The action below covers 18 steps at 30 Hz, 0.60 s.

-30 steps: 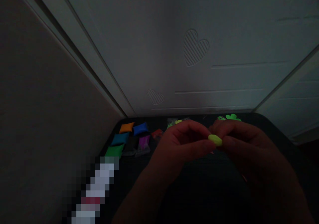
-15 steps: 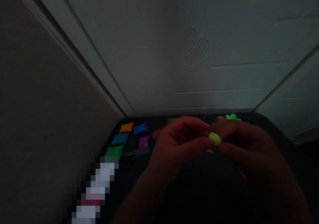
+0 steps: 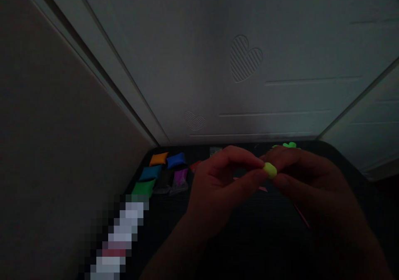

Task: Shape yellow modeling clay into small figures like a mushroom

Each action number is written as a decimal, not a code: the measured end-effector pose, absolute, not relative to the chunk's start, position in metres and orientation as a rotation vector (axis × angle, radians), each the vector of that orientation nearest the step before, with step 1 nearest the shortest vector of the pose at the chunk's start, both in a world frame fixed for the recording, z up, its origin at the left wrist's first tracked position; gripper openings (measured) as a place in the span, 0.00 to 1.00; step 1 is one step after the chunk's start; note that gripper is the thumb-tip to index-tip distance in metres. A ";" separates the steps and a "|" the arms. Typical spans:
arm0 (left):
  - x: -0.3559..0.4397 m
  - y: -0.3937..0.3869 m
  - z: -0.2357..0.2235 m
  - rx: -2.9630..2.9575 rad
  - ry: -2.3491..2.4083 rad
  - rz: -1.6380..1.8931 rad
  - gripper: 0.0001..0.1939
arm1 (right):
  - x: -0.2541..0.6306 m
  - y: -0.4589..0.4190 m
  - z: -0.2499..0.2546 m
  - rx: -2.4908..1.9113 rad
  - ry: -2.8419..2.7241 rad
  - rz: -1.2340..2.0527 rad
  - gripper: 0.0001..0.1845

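A small yellow lump of modelling clay is pinched above the dark table between both hands. My left hand grips its left side with thumb and index finger. My right hand holds the right side in the same way, fingers curled. Behind the hands, a bright green flower-like shape lies near the table's back edge. A pink piece shows below the clay, partly hidden by the hands. Under the right hand a thin pink stick lies on the table.
Several clay packets sit at the left: orange, blue, teal, green, black and purple. A blurred white strip runs along the left edge. A white panel with hearts rises behind the table.
The yellow clay has turned slightly and looks smoother. My left fingertips have shifted a little right, closer around it, and more of the pink piece shows beneath.
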State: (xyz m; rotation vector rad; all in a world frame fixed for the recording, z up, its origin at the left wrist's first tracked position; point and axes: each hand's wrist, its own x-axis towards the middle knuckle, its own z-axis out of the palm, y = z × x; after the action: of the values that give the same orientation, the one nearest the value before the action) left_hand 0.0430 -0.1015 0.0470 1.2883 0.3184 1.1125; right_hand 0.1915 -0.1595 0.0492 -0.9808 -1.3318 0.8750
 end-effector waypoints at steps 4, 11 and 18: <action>0.044 -0.103 0.050 1.353 0.376 1.175 0.06 | 0.190 -0.159 0.046 -0.970 -1.290 0.859 0.07; 0.044 -0.106 0.048 1.407 0.434 1.279 0.07 | 0.188 -0.157 0.046 -0.963 -1.265 0.799 0.09; 0.046 -0.102 0.044 1.225 0.308 1.122 0.10 | 0.186 -0.157 0.048 -0.976 -1.352 0.590 0.08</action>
State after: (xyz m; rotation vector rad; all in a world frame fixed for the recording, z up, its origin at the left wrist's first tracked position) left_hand 0.0464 -0.1023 0.0436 1.2250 0.3081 1.1215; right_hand 0.1860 -0.1568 0.0481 -0.9763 -1.3522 0.5895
